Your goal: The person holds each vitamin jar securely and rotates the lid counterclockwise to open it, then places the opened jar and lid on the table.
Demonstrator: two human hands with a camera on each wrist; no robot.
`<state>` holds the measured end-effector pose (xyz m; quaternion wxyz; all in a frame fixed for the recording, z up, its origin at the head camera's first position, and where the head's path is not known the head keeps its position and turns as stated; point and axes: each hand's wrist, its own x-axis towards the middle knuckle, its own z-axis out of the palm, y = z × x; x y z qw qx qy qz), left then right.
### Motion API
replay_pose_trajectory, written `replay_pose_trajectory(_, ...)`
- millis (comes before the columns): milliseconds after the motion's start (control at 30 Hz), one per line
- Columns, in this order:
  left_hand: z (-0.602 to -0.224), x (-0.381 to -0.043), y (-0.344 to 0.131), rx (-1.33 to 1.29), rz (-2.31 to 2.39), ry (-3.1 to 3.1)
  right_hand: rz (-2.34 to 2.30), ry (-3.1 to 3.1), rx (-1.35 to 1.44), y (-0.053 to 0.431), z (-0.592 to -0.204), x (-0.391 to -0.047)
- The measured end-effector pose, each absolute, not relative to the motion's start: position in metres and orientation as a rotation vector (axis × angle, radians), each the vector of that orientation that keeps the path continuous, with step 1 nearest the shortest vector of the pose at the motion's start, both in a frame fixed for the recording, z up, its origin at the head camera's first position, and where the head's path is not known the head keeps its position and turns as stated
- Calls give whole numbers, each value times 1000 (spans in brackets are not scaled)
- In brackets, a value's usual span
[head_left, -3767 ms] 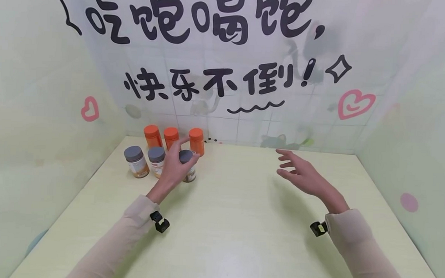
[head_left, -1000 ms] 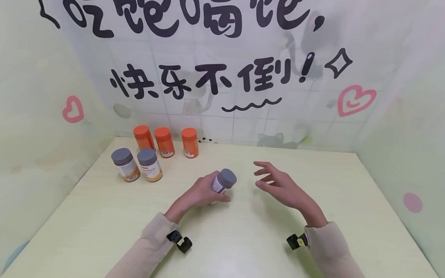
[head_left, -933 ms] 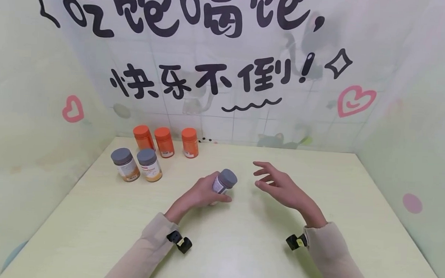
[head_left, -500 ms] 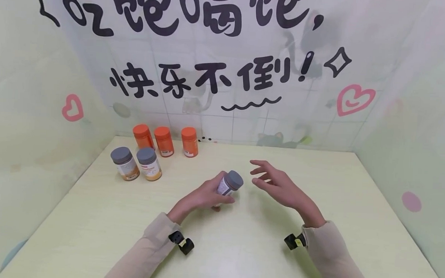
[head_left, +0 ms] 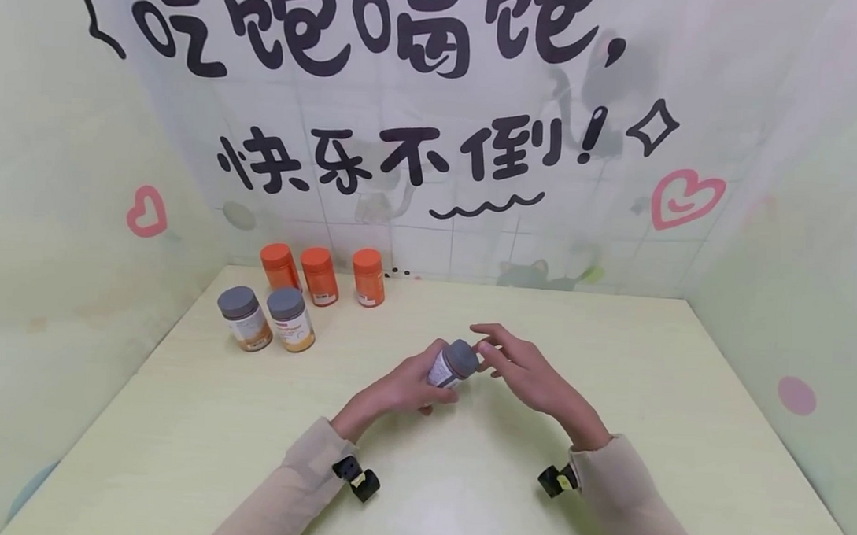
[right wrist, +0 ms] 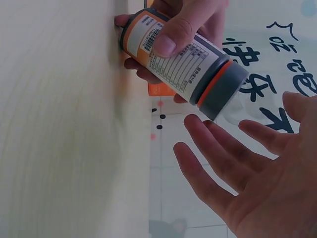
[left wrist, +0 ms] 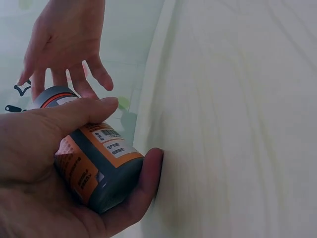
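My left hand [head_left: 406, 386] grips a grey-capped supplement bottle [head_left: 444, 370] around its body, thumb along one side. The bottle tilts, its cap pointing right toward my other hand. In the right wrist view, the bottle's label [right wrist: 176, 67] is white and orange with a barcode and a printed table, and an orange ring runs below the grey cap [right wrist: 225, 91]. My right hand [head_left: 527, 375] holds nothing; its fingers are spread and slightly bent, with the tips right at the cap. In the left wrist view, the bottle's dark base [left wrist: 119, 183] rests against a curled finger.
Two more grey-capped bottles [head_left: 245, 319] [head_left: 291, 319] stand at the table's left. Behind them are three orange bottles [head_left: 280, 267] [head_left: 319, 277] [head_left: 368, 278] near the back wall. Printed walls enclose the pale table [head_left: 596, 328] at the back and both sides.
My left hand took the bottle from the front row, carried it right to mid-table and tilted it further. My right hand has moved left, its fingertips coming to the cap.
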<state>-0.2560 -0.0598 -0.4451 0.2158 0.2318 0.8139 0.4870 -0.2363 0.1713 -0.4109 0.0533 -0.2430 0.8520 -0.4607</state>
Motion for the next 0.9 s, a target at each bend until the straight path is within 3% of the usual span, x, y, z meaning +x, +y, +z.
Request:
replay_pose_trajectory(467,-445,-247,-51,640,1299,2308,-1151,2825,-535,153,-419,-228)
replay_pose_trajectory(900,-448,-244,-38,700,1191,2481,-813,2980,8,143,-419,-223)
